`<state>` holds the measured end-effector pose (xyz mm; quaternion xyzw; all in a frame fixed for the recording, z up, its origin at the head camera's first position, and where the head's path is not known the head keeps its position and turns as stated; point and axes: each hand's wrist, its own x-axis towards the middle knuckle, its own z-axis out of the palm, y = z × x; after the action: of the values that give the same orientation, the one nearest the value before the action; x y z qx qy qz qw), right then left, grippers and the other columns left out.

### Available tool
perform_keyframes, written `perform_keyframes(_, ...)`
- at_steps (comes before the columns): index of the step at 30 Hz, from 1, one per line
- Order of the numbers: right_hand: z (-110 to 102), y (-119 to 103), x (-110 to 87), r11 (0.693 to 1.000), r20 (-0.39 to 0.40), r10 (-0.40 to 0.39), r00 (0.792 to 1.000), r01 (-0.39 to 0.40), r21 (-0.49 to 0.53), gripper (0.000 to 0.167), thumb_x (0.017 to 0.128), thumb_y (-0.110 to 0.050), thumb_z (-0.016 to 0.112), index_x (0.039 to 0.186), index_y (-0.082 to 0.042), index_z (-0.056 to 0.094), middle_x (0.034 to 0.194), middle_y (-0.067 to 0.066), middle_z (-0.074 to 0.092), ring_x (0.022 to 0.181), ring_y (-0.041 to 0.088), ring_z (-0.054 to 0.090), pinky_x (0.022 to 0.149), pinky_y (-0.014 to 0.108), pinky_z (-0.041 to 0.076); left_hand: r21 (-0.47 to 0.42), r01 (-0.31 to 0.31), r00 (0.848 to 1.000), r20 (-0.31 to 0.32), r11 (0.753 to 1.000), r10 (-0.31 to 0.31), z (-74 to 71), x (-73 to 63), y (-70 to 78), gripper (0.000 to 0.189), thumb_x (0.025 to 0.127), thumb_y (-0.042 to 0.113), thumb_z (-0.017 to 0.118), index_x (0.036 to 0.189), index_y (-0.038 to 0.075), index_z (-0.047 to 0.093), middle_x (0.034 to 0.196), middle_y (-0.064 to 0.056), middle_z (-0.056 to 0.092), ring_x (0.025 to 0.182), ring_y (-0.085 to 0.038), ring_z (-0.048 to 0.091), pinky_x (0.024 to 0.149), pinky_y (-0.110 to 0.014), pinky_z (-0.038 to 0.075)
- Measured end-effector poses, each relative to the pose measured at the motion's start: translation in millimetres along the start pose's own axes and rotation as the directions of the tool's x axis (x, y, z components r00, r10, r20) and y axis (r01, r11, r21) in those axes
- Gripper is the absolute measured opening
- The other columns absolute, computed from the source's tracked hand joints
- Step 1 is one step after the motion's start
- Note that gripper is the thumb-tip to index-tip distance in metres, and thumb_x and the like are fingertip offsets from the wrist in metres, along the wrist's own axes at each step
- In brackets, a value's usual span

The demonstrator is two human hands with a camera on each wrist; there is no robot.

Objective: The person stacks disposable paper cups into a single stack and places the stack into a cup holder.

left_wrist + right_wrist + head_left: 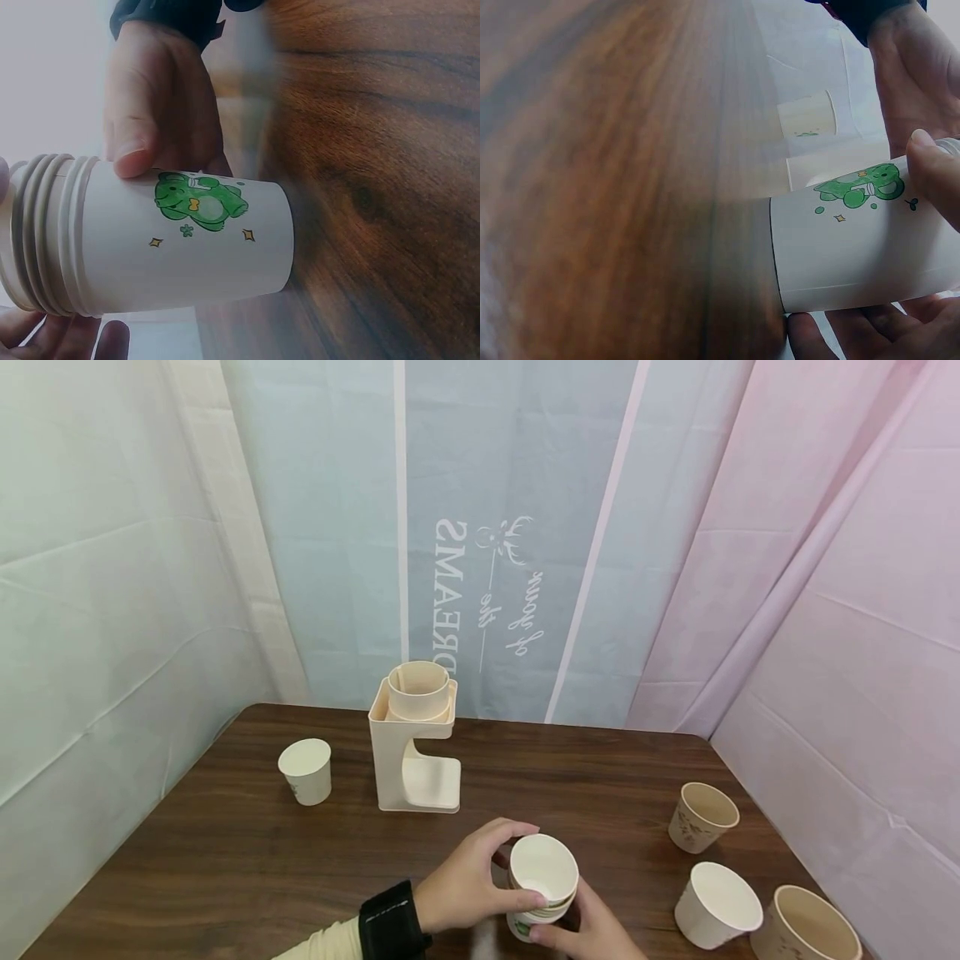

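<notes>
Facing pale blue fabric drapes point(330, 527) across the top of the frame, working over a dark brown wood-grain table point(225, 852) in the lower half. Holding a stack of nested white paper cups point(543, 887) at bottom centre with both hands: curling the left hand point(468, 881) round the upper rims point(56, 240), clasping the lower cup point(150, 262) with the right hand point(596, 935). Unable to tell base contact with the wood.

Probably calling for light, even pressure: steadying low, aligning rims squarely, avoiding dents in thin paper. Showing smooth, tapering walls, closely ridged rolled lips and a green cartoon animal print point(201, 201). Seeing, left of centre, a cream C-shaped holder point(392, 768), seemingly plastic, bearing a round open tube point(418, 706); at middle left, a lone white tapered cup point(307, 777); at lower right, a tan cup with brown print point(693, 827), among others.
</notes>
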<state>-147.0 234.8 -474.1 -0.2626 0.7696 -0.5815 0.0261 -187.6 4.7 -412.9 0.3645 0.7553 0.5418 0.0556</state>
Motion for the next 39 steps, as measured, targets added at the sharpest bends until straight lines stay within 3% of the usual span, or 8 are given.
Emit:
perform_keyframes(14,1.2,0.7,0.8,1.000,0.014,-0.018,1.000,0.018,0.024,0.067,0.090,0.000,0.075,0.139,0.019,0.035,0.129,-0.008,0.061,0.116,0.004,0.059,0.093,0.024,0.052,-0.003,-0.002,1.000,0.025,1.000,0.002,0.0,0.1,-3.5,0.066,0.084,0.029,0.087,0.140,0.011,0.057,0.131,0.001,0.059,0.109,-0.005,0.054,0.088,-0.025,0.053)
perform_keyframes(16,0.7,-0.6,0.6,0.999,0.013,0.018,1.000,-0.018,0.030,0.067,0.090,-0.003,0.075,0.140,0.018,0.035,0.130,-0.002,0.061,0.116,0.004,0.059,0.094,0.024,0.051,-0.004,0.000,0.999,0.035,1.000,0.000,-0.7,-0.3,-3.0,0.067,0.084,0.029,0.086,0.141,0.011,0.056,0.132,0.000,0.059,0.109,-0.005,0.054,0.088,-0.025,0.053)
perform_keyframes(21,0.6,-4.7,-0.3,0.995,0.017,0.094,0.995,-0.094,0.023,0.072,0.091,-0.009,0.076,0.142,0.018,0.033,0.133,0.028,0.055,0.117,0.002,0.057,0.095,0.022,0.050,0.000,0.002,0.999,0.054,1.000,-0.002,-1.2,-1.3,-4.8,0.067,0.086,0.030,0.085,0.143,0.011,0.055,0.133,0.000,0.058,0.110,-0.006,0.054,0.088,-0.025,0.053)
perform_keyframes(25,1.1,-6.2,-0.8,0.991,0.020,0.127,0.992,-0.128,0.027,0.074,0.091,-0.011,0.077,0.143,0.018,0.032,0.135,0.035,0.051,0.117,0.002,0.056,0.094,0.022,0.049,0.005,-0.008,0.998,0.058,1.000,0.007,-0.5,-1.5,-7.8,0.066,0.087,0.031,0.084,0.143,0.011,0.055,0.133,0.000,0.058,0.109,-0.005,0.054,0.088,-0.024,0.053)
perform_keyframes(29,1.1,-5.8,-0.8,0.993,0.017,0.115,0.993,-0.115,0.028,0.073,0.091,-0.009,0.076,0.143,0.017,0.033,0.134,0.027,0.054,0.118,0.003,0.056,0.094,0.023,0.050,-0.001,-0.008,0.998,0.061,1.000,0.008,0.1,-2.0,-10.0,0.065,0.089,0.032,0.082,0.144,0.010,0.054,0.132,0.001,0.057,0.109,-0.005,0.054,0.088,-0.023,0.053)
perform_keyframes(35,0.4,-3.4,-0.6,0.999,0.014,0.047,0.999,-0.048,0.021,0.070,0.091,-0.006,0.075,0.142,0.017,0.033,0.131,-0.005,0.059,0.117,0.003,0.057,0.094,0.024,0.051,-0.012,-0.015,0.997,0.073,1.000,0.016,0.7,-2.4,-12.4,0.065,0.091,0.034,0.079,0.146,0.011,0.052,0.133,0.002,0.056,0.109,-0.005,0.054,0.088,-0.026,0.054)
perform_keyframes(39,-0.7,-3.5,0.3,0.999,0.023,0.036,0.999,-0.037,0.022,0.069,0.092,-0.005,0.075,0.142,0.017,0.033,0.131,-0.008,0.058,0.118,0.003,0.057,0.094,0.024,0.051,-0.027,0.002,0.996,0.086,1.000,0.001,1.0,-2.1,-13.3,0.066,0.092,0.034,0.077,0.147,0.011,0.051,0.135,0.001,0.054,0.107,-0.004,0.054,0.088,-0.029,0.055)
